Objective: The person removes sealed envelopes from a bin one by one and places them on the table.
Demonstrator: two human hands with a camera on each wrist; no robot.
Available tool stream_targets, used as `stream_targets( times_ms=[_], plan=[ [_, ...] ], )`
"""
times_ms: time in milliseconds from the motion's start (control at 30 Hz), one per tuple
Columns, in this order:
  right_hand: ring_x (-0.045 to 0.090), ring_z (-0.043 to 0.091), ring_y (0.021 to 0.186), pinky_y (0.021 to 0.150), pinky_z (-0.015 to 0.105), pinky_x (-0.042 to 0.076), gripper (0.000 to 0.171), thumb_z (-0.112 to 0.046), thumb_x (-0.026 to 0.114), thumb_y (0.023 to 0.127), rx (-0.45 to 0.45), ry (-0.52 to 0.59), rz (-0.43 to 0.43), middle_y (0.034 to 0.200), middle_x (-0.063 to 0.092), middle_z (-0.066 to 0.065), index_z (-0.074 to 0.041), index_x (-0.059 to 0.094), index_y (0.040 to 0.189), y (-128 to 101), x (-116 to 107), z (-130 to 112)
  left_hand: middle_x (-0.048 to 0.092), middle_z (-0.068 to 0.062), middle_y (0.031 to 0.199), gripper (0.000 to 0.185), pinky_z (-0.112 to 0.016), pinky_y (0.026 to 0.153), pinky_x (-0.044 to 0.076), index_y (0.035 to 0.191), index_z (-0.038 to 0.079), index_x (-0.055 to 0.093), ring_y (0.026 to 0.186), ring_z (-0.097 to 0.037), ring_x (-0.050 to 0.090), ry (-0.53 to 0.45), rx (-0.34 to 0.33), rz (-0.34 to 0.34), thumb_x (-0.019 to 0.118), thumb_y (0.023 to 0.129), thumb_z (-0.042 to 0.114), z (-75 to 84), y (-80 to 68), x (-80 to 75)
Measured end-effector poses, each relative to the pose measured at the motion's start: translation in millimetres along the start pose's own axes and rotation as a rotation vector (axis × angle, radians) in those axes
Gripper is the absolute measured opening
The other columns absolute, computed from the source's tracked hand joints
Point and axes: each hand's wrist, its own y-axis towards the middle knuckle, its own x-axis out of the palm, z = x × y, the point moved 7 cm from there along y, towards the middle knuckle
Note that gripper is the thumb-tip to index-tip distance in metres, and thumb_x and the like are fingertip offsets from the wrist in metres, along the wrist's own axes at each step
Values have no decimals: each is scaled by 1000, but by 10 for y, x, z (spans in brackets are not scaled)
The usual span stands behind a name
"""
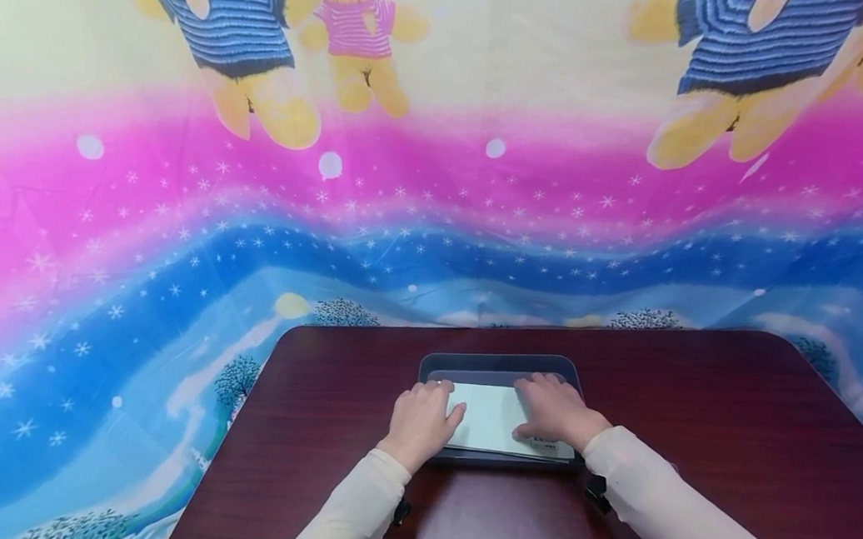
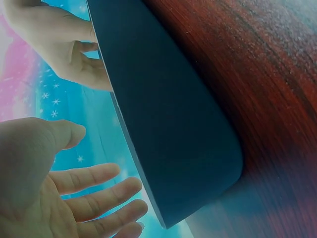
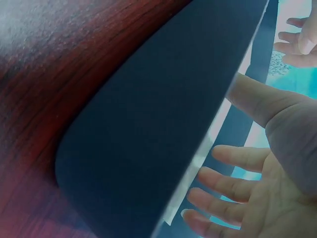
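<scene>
A pale, flat rectangular item, perhaps a booklet or thin box (image 1: 487, 415), lies in a dark grey tray (image 1: 504, 361) on the table. Small dark print shows near its lower right corner. My left hand (image 1: 421, 419) is over the tray's left side, at the item's left edge; in the left wrist view, its fingers (image 2: 99, 198) are spread and loosely straight beside the tray wall. Over the item's right part lies my right hand (image 1: 553, 412). Its thumb (image 3: 252, 96) reaches past the tray rim in the right wrist view, the other fingers extended. Whether either hand touches the item is unclear.
The tray stands on a dark red-brown wooden table (image 1: 347, 405) with rounded corners. Behind and to the left of it hangs a colourful cloth (image 1: 438, 178) with bears and snowflakes. Both wrists carry small black devices below the cream sleeves (image 1: 649, 485).
</scene>
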Motion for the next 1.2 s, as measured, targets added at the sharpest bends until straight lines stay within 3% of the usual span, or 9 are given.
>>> stream_targets(
  times_ms=[300,433,667,1000,1100,1200],
  plan=[
    [63,37,106,89,56,52,68,-42,88,74,21,-49,-12,117,66,20,1,66,121,73,64,59,76,-6,104,34,-37,68,57,114,11,73,86,-24,71,8,2,-8,65,96,39,-4,4,10],
    [63,36,102,89,56,52,69,-41,89,74,3,-62,6,115,66,19,0,65,124,75,51,39,76,-6,104,34,-37,68,57,113,11,73,85,-24,71,10,5,-4,66,96,38,-6,5,5],
    [58,29,87,80,53,52,64,-40,91,70,-15,-85,53,102,62,15,-2,67,117,98,46,41,76,-6,102,33,-37,67,57,114,11,73,84,-24,72,14,11,-11,66,96,38,-3,-2,25],
    [60,36,102,86,56,49,80,-37,92,71,-4,-75,108,119,61,21,-3,55,133,147,67,62,76,-6,99,33,-36,64,56,114,11,73,81,-24,71,23,13,-17,66,96,37,9,-5,32],
    [62,33,94,82,53,49,69,-30,90,74,-17,-63,135,109,64,15,-5,56,128,157,53,36,76,-6,100,33,-37,64,56,114,11,73,81,-24,71,23,11,-23,66,96,38,10,-1,34],
    [59,24,75,67,42,47,41,-19,86,79,-37,-31,167,87,64,7,-6,60,108,163,26,22,76,-6,101,34,-37,66,57,115,12,73,83,-24,72,25,6,-29,65,96,39,16,0,31]
  ],
)
